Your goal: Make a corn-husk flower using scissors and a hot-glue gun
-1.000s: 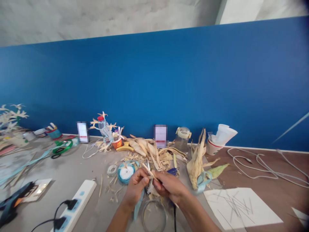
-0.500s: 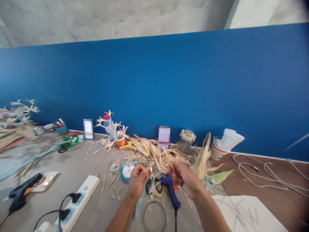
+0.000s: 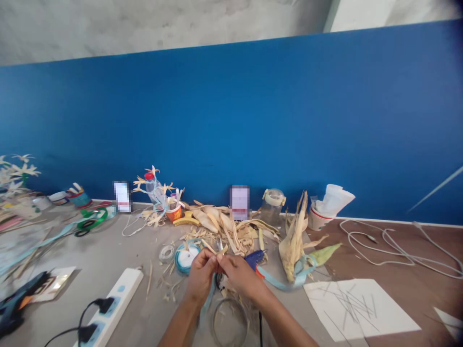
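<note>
My left hand [image 3: 200, 278] and my right hand [image 3: 239, 277] meet low in the middle of the view, fingertips pinched together on a thin dry corn husk strip [image 3: 219, 248]. A light blue ribbon [image 3: 206, 301] hangs down from under my left hand. Just behind my right hand lies a blue glue gun [image 3: 254, 258], its cord running toward me. A spool of light blue ribbon [image 3: 187, 257] sits left of my hands, and a coil of wire [image 3: 230, 320] lies below them.
A pile of corn husks [image 3: 231, 229], a whole husk bundle [image 3: 293, 238], a glass jar [image 3: 272, 206] and a paper cup [image 3: 320, 219] stand along the blue partition. A white power strip [image 3: 115, 301], another glue gun [image 3: 16, 303], green scissors [image 3: 90, 222], white cables [image 3: 394, 246] and paper with wires [image 3: 356, 308] surround me.
My hands were together, moved apart half a second ago, and have come back together on the husk strip. The view swung right and back left.
</note>
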Motion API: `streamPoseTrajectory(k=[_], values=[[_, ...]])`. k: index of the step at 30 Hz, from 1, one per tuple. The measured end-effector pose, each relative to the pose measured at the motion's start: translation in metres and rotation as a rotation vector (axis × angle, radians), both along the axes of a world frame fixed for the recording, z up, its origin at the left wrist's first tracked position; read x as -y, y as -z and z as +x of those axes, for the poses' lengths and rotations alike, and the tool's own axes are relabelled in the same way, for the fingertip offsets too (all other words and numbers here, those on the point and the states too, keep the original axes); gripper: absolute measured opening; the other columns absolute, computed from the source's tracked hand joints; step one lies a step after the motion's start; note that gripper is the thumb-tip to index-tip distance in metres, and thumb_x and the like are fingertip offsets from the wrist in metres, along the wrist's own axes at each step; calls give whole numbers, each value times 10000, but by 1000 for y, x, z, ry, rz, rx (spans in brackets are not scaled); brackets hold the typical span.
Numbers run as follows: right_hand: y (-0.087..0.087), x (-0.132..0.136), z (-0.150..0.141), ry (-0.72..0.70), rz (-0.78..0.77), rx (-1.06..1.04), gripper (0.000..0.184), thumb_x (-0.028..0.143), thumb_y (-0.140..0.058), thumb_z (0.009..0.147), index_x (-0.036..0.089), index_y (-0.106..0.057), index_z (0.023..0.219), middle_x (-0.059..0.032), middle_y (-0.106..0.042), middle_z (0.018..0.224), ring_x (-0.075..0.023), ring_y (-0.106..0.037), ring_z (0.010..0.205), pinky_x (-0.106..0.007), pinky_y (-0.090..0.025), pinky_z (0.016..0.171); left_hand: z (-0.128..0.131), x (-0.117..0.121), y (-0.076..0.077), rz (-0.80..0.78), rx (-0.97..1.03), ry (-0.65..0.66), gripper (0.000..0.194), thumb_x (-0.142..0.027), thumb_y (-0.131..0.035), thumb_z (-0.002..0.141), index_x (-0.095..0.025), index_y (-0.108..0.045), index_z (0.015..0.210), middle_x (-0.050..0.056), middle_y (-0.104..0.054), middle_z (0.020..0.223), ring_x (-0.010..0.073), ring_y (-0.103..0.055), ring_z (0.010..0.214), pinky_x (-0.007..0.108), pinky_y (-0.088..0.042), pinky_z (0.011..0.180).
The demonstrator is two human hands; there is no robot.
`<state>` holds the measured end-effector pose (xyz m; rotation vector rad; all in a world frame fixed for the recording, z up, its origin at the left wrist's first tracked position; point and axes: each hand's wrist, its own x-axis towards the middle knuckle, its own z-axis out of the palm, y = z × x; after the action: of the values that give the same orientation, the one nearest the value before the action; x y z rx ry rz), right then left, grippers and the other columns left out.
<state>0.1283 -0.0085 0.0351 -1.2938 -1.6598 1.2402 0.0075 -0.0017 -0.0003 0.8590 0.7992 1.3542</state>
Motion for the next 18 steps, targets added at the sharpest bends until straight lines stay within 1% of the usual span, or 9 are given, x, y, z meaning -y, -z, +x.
streamPoseTrajectory(k=[2,6,9,12,15,18], values=[[-1,-1,0,8,-9,10,435,475,-318,838,165,-498,592,-6,-513,606,-130,-460,611,-240,-329,590,1,1,0,12,-39,19,324,-392,-703,655,-164,-486,575,-49,-523,488,83,-452,477,215,-352,513],[-4,-1,1,11,-67,-29,450,469,-333,832,186,-417,492,30,-415,486,-101,-390,501,-232,-293,526,2,4,-2,35,-100,63,309,-394,-666,694,-179,-469,590,-43,-544,485,97,-481,460,223,-366,501],[-3,0,3,-19,-184,-120,486,476,-349,829,193,-394,438,55,-336,392,-77,-302,396,-229,-236,449,2,8,-4,77,-105,101,270,-370,-645,723,-181,-483,617,-35,-563,506,107,-508,488,231,-389,521],[-2,1,4,-57,-352,-256,502,523,-372,807,200,-383,423,78,-265,323,-60,-194,315,-228,-136,373,2,12,-7,129,-102,128,231,-341,-611,759,-177,-505,637,-13,-591,554,117,-539,534,245,-415,561],[-4,1,9,-98,-511,-431,504,575,-458,744,196,-383,420,91,-250,303,-43,-142,290,-220,-69,348,1,14,-8,144,-119,126,232,-356,-608,760,-177,-516,645,-4,-592,564,130,-548,563,264,-426,589],[-4,0,15,-143,-574,-533,504,601,-513,700,190,-394,433,104,-236,315,-30,-119,300,-207,-52,348,-2,13,-8,106,-179,87,271,-398,-642,719,-176,-518,624,6,-587,591,143,-540,605,280,-424,619]])
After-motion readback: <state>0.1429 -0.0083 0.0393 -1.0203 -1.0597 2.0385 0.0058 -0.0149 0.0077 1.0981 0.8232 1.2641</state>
